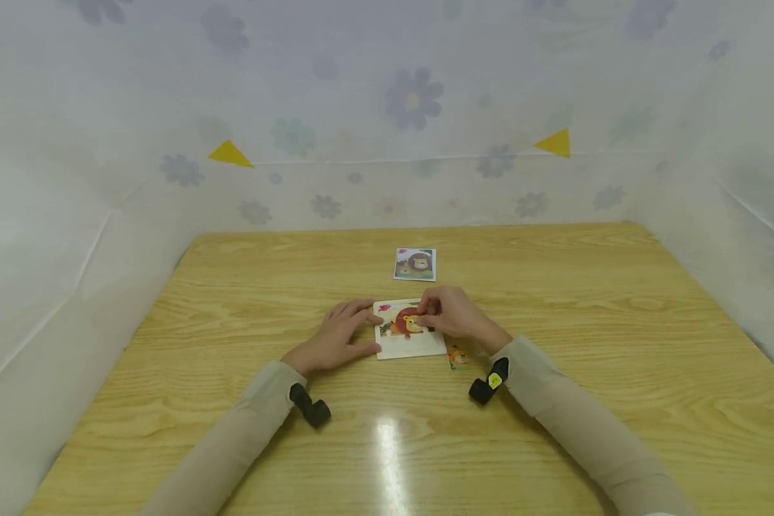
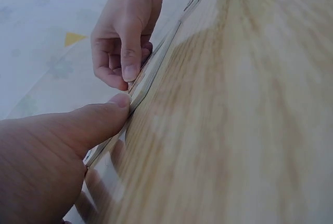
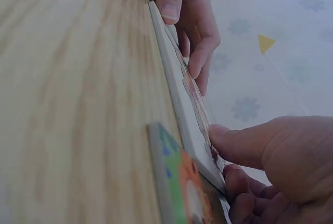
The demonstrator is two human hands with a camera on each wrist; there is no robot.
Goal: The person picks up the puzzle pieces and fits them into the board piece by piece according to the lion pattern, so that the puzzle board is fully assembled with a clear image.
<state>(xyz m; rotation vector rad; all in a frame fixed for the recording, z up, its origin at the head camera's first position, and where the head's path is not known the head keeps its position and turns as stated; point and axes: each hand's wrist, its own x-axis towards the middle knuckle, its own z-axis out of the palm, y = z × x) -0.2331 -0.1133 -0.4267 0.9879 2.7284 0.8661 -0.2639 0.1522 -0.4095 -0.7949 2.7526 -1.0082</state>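
Observation:
A white puzzle board (image 1: 413, 349) lies on the table, part filled with a picture of a red-maned lion (image 1: 405, 322). Along its left edge rests my left hand (image 1: 338, 337), fingers spread, with the thumb near the lower left corner. My right hand (image 1: 454, 313) bends over the upper right of the board and pinches a puzzle piece between thumb and fingers, at the board's surface; the fingers hide most of that piece. A loose puzzle piece (image 3: 179, 182) with an orange animal on green lies beside the board's lower right corner, under the right wrist.
Beyond the board lies a square picture card (image 1: 415, 264) showing a similar lion. The wooden table (image 1: 232, 287) meets a pale flowered curtain (image 1: 361, 143) at the back and sides. Two yellow triangles (image 1: 231, 153) are on the curtain.

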